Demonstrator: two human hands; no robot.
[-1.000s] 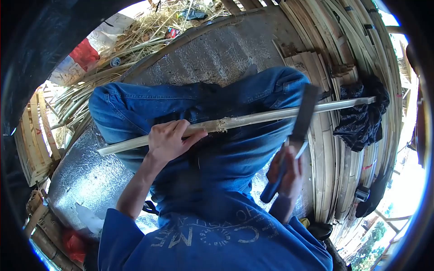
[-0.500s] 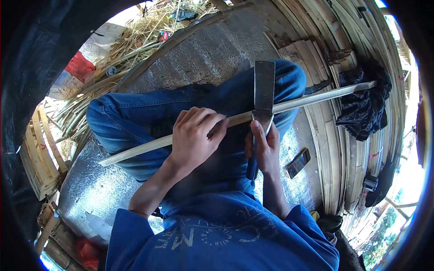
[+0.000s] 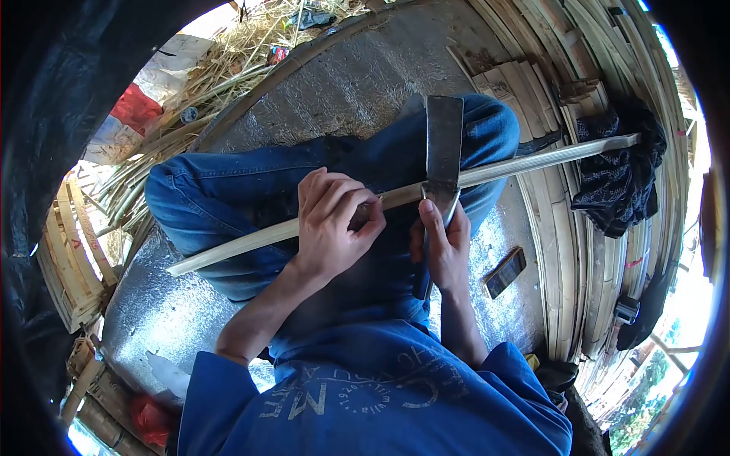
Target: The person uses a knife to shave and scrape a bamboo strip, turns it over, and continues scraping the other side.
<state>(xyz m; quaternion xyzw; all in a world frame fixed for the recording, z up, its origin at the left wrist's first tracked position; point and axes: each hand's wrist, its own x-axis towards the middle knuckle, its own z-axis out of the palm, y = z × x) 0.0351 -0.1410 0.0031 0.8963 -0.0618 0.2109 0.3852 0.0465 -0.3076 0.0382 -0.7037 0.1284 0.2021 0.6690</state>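
Currently, the left hand (image 3: 334,228) is curled around a long, narrow, pale strip of wood or bamboo (image 3: 403,196). The strip extends on both sides of this hand and crosses above the folded legs in blue denim jeans (image 3: 205,194). The right hand (image 3: 447,247), just beside the left, grips a hand tool with a broad, rectangular, dark metal blade (image 3: 444,140) and a dark handle. The blade points forward, away from the right hand, and its base overlaps the strip. Whether the cutting edge touches the strip cannot be determined.

Farther right of the right hand, the strip's end lies over a dark patterned cloth (image 3: 614,194). A dark rectangular phone (image 3: 506,273) rests near the right wrist, on a silvery reflective floor covering (image 3: 171,323). Long, pale, stacked slats (image 3: 553,228) run beyond the phone. Well to the left of and forward from the left hand lies a bright red sheet-like item (image 3: 137,108).
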